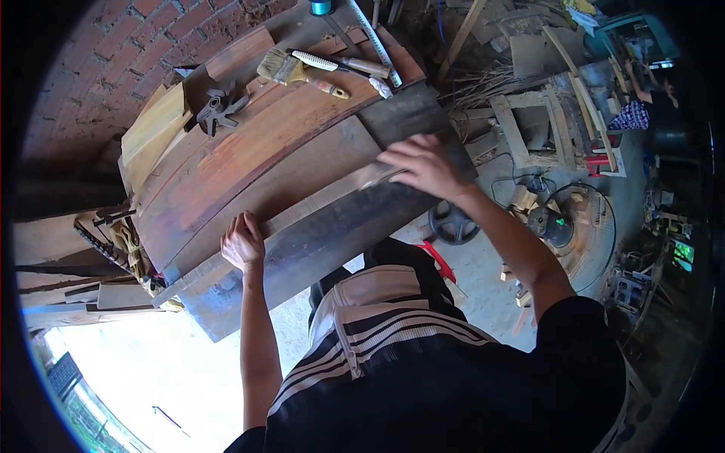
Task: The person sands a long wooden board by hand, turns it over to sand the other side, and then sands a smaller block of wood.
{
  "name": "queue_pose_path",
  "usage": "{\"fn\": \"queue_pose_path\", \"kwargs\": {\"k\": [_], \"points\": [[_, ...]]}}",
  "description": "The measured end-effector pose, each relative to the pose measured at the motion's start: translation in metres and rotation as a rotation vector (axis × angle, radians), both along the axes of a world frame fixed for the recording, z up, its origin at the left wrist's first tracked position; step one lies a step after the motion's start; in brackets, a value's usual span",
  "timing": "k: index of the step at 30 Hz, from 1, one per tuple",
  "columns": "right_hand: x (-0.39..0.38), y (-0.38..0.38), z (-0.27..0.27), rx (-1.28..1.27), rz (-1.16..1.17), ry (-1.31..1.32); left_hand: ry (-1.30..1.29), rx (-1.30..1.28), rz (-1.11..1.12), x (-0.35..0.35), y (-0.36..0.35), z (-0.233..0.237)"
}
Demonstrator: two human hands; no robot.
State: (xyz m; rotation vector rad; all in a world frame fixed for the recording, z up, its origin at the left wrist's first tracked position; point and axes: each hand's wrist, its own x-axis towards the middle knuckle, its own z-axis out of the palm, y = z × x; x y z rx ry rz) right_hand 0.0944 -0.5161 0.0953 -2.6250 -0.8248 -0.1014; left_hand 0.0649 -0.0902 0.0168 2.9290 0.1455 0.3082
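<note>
- Here is the workbench [226, 162], a broad top of reddish planks, with both hands down on its near edge.
- The left hand [243, 243] is curled into a loose fist, knuckles up, on the near-left part of the bench, touching one end of a pale wooden strip [325, 198]. I can't tell whether the fingers actually grip it.
- The right hand [423, 162] lies open and flat at the bench's near-right corner, fingers spread, palm pressed on the other end of that strip.
- The strip lies along the near side of the bench, on top of a dark plank [340, 223] that forms the front edge.
- At the far end of the bench lie a paintbrush [300, 74], a white-handled brush [336, 64] and a ruler [375, 36], close together.
- A dark star-shaped metal piece [219, 109] sits on the bench's far-left side.
- On the floor just right of the bench lies a black wheel [453, 223].
- Another person [642, 102] is well beyond the bench, far right.
</note>
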Motion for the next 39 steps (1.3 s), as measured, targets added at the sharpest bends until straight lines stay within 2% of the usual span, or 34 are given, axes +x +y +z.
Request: {"fn": "queue_pose_path", "kwargs": {"k": [3, 6, 9, 12, 14, 16, 19, 21, 24, 27, 30, 33, 35, 36, 38, 39], "points": [[0.002, -0.075, -0.006, 0.014, -0.219, -0.023, -0.012, -0.006, 0.01, -0.001, -0.001, 0.001], [0.009, -0.094, 0.005, -0.032, -0.24, 0.029, 0.014, -0.019, 0.047, 0.001, -0.002, 0.002], [0.011, -0.062, -0.004, 0.062, -0.18, 0.004, -0.002, -0.018, 0.059, 0.0, 0.0, -0.001], [0.006, 0.005, -0.012, 0.017, 0.023, -0.047, -0.003, -0.016, 0.048, 0.001, -0.002, -0.001], [0.005, 0.012, -0.021, 0.041, 0.085, -0.025, 0.024, -0.007, 0.048, 0.001, 0.001, 0.0], [0.009, -0.022, -0.004, 0.003, 0.059, 0.01, 0.004, -0.004, 0.08, -0.001, 0.001, -0.005], [0.019, -0.099, -0.002, 0.043, -0.154, -0.01, -0.001, -0.01, 0.064, -0.001, -0.004, 0.001], [0.018, -0.116, -0.001, 0.026, -0.247, 0.041, 0.023, 0.003, 0.081, 0.0, -0.002, 0.002], [0.016, -0.076, -0.003, 0.012, -0.197, 0.017, -0.035, -0.013, 0.068, 0.0, -0.001, -0.001], [0.002, -0.009, 0.002, 0.024, 0.034, 0.043, 0.0, -0.047, 0.071, -0.001, -0.003, 0.004], [-0.004, -0.022, 0.002, 0.001, 0.069, 0.079, -0.011, 0.056, 0.092, -0.003, -0.006, 0.006], [-0.002, -0.077, 0.009, 0.028, -0.235, 0.094, -0.036, 0.009, 0.086, -0.007, -0.004, 0.01], [0.008, -0.125, -0.002, 0.124, -0.316, 0.132, 0.016, 0.017, 0.131, -0.007, -0.005, 0.016], [0.01, -0.152, -0.014, 0.189, -0.412, 0.217, -0.025, -0.043, 0.127, -0.006, -0.003, 0.013], [0.01, -0.208, -0.053, 0.014, -0.541, 0.063, 0.011, -0.106, 0.069, -0.002, 0.0, 0.013], [0.01, -0.214, -0.065, 0.179, -0.705, 0.108, 0.02, -0.129, 0.037, -0.002, -0.001, 0.016]]}}
